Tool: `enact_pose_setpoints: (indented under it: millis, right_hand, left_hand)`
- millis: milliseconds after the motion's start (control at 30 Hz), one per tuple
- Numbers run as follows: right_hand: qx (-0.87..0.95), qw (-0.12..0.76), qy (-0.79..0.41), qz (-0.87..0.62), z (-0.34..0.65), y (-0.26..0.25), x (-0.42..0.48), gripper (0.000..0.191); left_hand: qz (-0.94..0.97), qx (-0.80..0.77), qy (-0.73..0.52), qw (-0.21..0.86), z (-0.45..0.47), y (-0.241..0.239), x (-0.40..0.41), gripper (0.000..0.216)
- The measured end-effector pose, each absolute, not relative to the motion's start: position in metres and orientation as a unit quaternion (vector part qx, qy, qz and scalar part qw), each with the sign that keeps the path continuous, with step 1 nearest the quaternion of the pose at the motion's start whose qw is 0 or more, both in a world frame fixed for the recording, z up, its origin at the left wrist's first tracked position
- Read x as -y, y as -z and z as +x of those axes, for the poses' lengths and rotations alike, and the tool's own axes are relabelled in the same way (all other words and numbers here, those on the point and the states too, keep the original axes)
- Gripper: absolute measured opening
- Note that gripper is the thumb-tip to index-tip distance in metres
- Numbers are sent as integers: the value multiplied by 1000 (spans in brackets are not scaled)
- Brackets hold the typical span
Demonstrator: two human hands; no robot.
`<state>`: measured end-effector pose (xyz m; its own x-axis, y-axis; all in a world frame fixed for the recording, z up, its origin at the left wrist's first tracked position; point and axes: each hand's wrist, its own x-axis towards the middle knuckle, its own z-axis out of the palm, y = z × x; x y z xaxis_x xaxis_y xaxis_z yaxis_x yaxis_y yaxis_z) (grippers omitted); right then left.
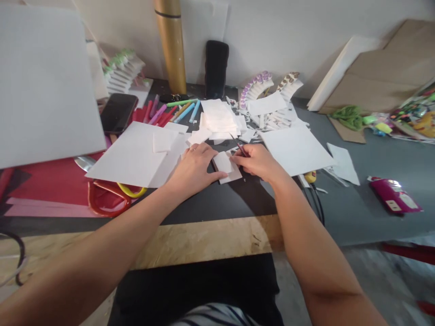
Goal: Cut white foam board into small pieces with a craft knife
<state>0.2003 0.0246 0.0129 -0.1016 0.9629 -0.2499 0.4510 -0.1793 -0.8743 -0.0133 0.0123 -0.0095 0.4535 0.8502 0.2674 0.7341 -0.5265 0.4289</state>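
Observation:
On the dark tabletop in front of me, a small white rectangular piece [223, 161] that looks like foam sheet lies over a slightly larger white piece [235, 174]. My left hand [195, 165] steadies them from the left, its thumb pressed on the lower edge and its fingers bent at the upper left. A slim dark pointed tool [242, 149] is pinched in my right hand [256, 160], its tip pointing up and left. The fingertips of that hand also touch the right side of the small pieces. The tool's exact kind is unclear.
Beyond my hands stand a stack of white squares [219, 118] and a heap of white scraps [272, 120]. Large white sheets [127, 151] [297, 147] flank them. Orange-handled scissors [108, 203], a phone [118, 112], rolled coloured strips [159, 114] and a magenta case [396, 194] lie around.

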Motion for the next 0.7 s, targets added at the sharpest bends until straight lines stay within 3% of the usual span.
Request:
enact_pose_setpoints:
  millis: [400, 567, 700]
  right_hand:
    - [554, 243, -549, -577, 214, -26, -25, 23]
    - [617, 253, -482, -568, 226, -39, -25, 20]
    - [755, 132, -360, -532, 210, -55, -22, 15]
  left_hand:
    - [825, -434, -334, 141, -16, 7, -12, 50]
    - [732, -417, -495, 213, -22, -3, -14, 44]
    - [629, -434, -584, 273, -27, -1, -19, 44]
